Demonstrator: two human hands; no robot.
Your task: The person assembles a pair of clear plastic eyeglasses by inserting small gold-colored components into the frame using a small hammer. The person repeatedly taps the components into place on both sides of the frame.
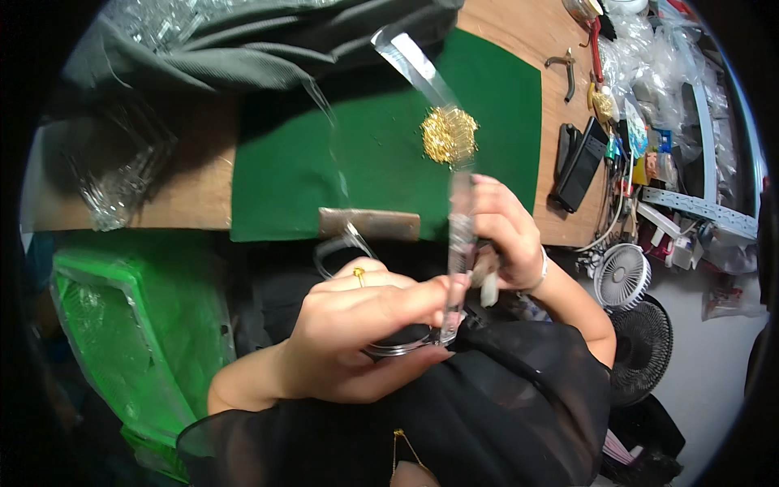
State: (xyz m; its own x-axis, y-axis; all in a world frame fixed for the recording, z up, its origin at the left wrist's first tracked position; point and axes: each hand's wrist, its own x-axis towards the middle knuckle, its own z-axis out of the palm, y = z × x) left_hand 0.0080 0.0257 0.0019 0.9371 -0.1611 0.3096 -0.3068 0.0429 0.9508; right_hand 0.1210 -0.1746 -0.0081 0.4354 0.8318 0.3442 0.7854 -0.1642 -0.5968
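Note:
Both hands are raised over my lap, in front of the green mat. My left hand, with a yellow ring on one finger, pinches the near end of a clear plastic strip-like piece. Thin clear curved parts show under and beside that hand; how they join the strip is blurred. My right hand is closed around the strip's far part, and something whitish shows below its palm. Beyond the hands lies a heap of small gold-coloured metal pieces. A clear strip with a white patch extends beyond the heap.
A brown block sits at the mat's near edge. Clear plastic frames are piled left, near a grey cloth. A black phone, pliers and plastic bags lie right. Fans stand lower right, a green crate lower left.

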